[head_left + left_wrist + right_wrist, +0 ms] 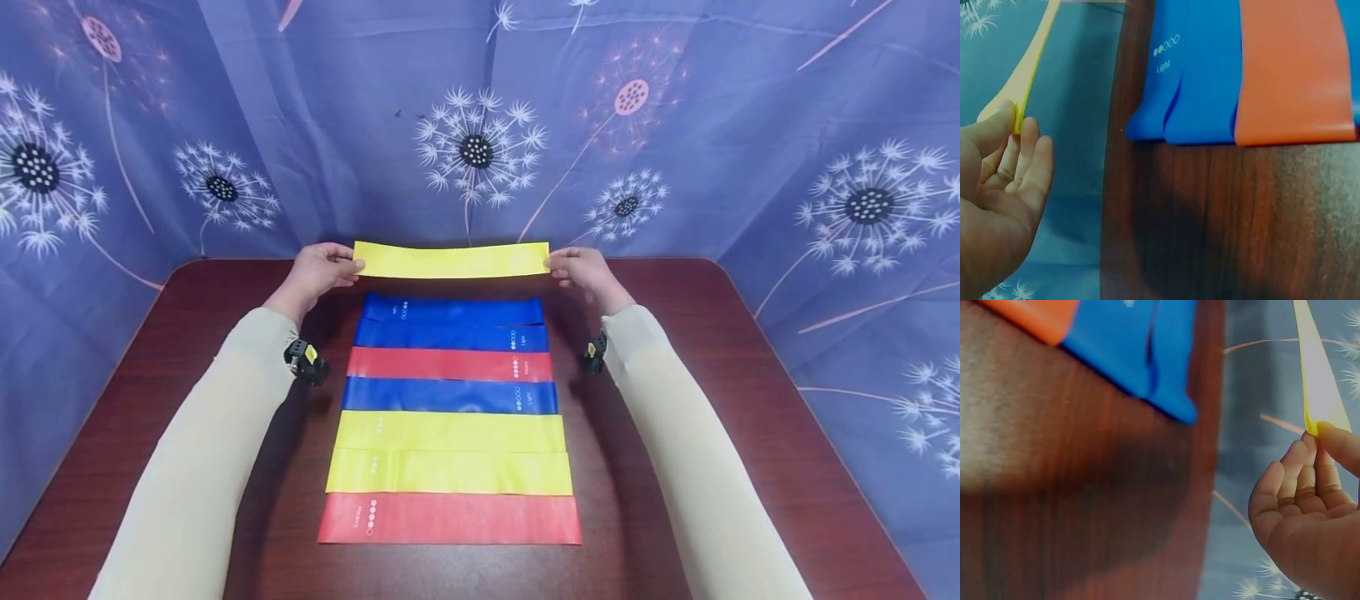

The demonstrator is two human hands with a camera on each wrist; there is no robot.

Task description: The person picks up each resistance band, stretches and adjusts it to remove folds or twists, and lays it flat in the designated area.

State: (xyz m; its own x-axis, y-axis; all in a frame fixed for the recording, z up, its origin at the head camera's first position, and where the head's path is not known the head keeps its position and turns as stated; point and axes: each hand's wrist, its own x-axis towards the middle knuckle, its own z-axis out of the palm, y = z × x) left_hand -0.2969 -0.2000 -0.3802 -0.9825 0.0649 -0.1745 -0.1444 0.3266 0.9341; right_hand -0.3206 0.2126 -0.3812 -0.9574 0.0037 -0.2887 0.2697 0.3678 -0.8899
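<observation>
A yellow resistance band [450, 260] is stretched out flat between both hands, held above the far edge of the table. My left hand [322, 271] pinches its left end between thumb and fingers; the left wrist view shows this pinch on the yellow band [1021, 94]. At the other end, my right hand [585, 273] pinches the band the same way. Below it lies a column of flat bands: a blue band [465, 311] farthest away, another blue band [450, 336], a red band [442, 363], a blue band [435, 396], two yellow bands [465, 432] and a red band [472, 518] nearest me.
The bands lie on a dark reddish-brown wooden table [675, 417], its far corners rounded. A blue curtain [337, 125] with dandelion prints hangs behind and along both sides. Small black wrist cameras [306, 360] are strapped at each sleeve cuff.
</observation>
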